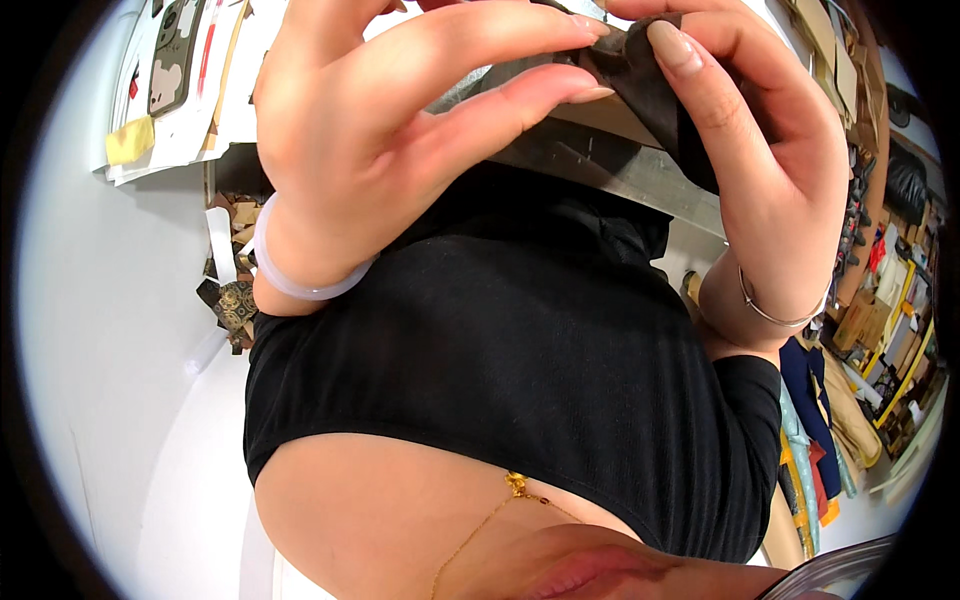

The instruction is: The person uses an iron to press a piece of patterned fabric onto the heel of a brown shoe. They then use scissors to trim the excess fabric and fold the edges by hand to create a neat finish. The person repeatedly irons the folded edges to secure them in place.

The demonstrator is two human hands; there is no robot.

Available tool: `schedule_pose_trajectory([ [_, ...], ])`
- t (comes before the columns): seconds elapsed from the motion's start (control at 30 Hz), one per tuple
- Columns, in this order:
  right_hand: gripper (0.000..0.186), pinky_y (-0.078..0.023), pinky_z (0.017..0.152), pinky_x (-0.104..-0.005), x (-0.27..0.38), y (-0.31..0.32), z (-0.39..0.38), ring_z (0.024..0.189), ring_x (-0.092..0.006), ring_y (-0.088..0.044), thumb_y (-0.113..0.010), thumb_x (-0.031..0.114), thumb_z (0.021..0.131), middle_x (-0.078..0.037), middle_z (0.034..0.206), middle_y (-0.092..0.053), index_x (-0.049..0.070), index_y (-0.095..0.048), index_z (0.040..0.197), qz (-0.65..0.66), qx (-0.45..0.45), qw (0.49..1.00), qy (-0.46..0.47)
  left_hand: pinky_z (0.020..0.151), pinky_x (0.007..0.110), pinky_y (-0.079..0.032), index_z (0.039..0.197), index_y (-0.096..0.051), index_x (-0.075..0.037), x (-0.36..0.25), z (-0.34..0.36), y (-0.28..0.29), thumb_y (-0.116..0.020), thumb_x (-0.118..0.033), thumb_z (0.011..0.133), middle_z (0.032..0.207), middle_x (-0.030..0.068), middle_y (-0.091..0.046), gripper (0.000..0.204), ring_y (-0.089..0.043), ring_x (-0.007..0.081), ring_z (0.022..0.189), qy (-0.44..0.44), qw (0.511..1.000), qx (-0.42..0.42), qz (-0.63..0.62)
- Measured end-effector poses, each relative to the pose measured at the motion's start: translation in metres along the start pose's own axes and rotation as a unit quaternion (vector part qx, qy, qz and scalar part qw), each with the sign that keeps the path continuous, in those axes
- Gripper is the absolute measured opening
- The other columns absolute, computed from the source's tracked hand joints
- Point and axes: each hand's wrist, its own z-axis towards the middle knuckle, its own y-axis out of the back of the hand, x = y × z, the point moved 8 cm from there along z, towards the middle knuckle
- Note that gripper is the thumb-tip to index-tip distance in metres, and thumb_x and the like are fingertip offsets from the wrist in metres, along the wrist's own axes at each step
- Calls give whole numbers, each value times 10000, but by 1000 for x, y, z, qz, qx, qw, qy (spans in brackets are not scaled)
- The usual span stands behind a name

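Observation:
A soft dark brown piece of sheet material point(655, 105), cloth or leather, is held up at the top of the view. My right hand point(765, 130) pinches it between thumb and fingers, and it hangs in a fold beside the palm. My left hand point(370, 130) reaches in from the left, its thumb and forefinger spread apart with their tips at the piece's left edge. I cannot tell how firmly they touch it. The left hand's other fingers run partly out of the top of the view.
Below my hands runs a grey table edge point(640, 185). At the upper left are papers point(110, 95), a patterned phone case point(177, 55) and a yellow scrap point(130, 140). Offcuts point(235, 300) lie lower left. Shelving with materials point(895, 340) stands at the right.

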Motion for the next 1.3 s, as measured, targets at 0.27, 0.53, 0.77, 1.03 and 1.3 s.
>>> schedule_pose_trajectory([
  [0.27,78,-530,791,-245,0,-1,-2,900,-151,-675,-667,15,963,-162,1133,-681,-55,-674,931,47,6,999,-20,650,288,-468,932,-796,-108,-5,14,0,-921,-49,613,853,47,-600,347,-610,182,757,34,999,14,-29],
  [0.53,54,-530,802,-274,2,5,2,906,-179,-686,-689,4,934,-161,1082,-695,-48,-686,946,83,23,996,0,654,294,-467,906,-784,-86,-15,30,3,-897,1,627,854,53,-602,314,-618,194,760,2,998,61,-34],
  [0.77,145,-527,831,-299,7,4,0,930,-208,-685,-772,47,871,-169,1090,-692,-31,-696,966,43,25,998,37,688,294,-476,960,-765,-55,0,19,-4,-871,13,669,895,83,-626,317,-627,213,799,-14,996,61,-66],
  [1.03,163,-527,788,-291,1,7,0,904,-196,-684,-783,42,831,-174,1099,-688,-35,-701,949,82,22,996,30,702,287,-475,1017,-756,-27,10,23,-9,-842,28,720,921,92,-635,314,-624,206,819,-45,984,111,-131],
  [1.3,93,-508,740,-270,2,8,5,851,-173,-675,-719,15,881,-165,1069,-693,-52,-707,944,103,23,994,31,670,281,-464,1027,-769,-47,47,1,-29,-865,-18,715,906,74,-626,327,-609,191,788,-159,968,43,-189],
])
